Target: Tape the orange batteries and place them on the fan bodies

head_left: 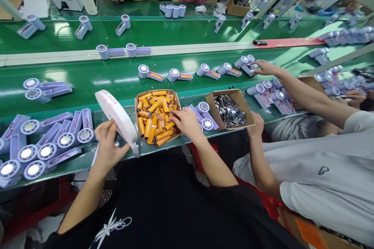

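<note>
My left hand (107, 140) grips the lower left side of a wide white tape roll (118, 118), which stands tilted on edge, a short strip hanging from its bottom. Just right of it, a cardboard box (136, 103) is heaped with orange cylindrical batteries (156, 114) with thin leads. My right hand (187, 123) reaches over the box's right side, fingers extended, fingertips touching the batteries; no battery is visibly lifted. Beside that hand lie lilac handheld fan housings (203, 107), partly behind it.
Many lilac fan housings (48, 150) crowd the bench at left. Housings with orange batteries (181, 75) lie along the green conveyor (117, 81). A box of small dark parts (230, 111) stands at right, touched by a co-worker's hand (256, 124); that person's other hand (265, 67) handles a housing.
</note>
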`<state>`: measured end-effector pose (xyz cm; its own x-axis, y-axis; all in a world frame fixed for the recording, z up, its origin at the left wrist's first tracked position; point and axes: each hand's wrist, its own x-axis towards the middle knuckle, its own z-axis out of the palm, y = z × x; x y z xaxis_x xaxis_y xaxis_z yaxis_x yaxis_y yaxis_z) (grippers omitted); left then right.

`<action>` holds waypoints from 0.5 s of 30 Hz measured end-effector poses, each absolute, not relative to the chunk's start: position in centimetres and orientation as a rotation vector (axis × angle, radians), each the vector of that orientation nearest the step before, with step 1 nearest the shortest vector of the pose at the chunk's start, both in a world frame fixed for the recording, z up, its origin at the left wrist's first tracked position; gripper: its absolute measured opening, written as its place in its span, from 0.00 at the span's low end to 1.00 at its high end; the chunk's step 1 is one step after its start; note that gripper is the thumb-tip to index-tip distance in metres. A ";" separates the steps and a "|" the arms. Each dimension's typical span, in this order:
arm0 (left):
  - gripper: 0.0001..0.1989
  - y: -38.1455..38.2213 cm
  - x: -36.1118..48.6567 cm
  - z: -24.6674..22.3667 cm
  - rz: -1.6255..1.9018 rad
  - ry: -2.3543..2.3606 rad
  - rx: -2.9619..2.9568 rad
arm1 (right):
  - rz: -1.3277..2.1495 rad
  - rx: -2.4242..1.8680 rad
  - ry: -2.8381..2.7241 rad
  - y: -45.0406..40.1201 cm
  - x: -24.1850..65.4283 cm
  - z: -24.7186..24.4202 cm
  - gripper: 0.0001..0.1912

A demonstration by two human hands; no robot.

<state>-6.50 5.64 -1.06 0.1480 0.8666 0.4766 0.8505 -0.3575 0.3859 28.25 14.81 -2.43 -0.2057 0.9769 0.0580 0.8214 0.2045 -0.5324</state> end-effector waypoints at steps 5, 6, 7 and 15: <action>0.36 6.2 -5.3 -0.7 0.985 1.633 2.482 | 0.720 -1.476 -1.591 14.4 28.7 -4.1 0.21; 0.35 6.2 -5.1 -0.5 0.958 1.612 2.514 | 0.738 -1.401 -1.475 14.2 28.7 -3.8 0.25; 0.34 6.2 -5.0 -0.3 0.931 1.595 2.550 | 0.766 -1.322 -1.384 13.9 28.8 -3.3 0.28; 0.32 6.0 -3.5 1.6 0.780 1.504 2.776 | 0.513 -0.983 -1.703 11.9 28.7 5.6 0.13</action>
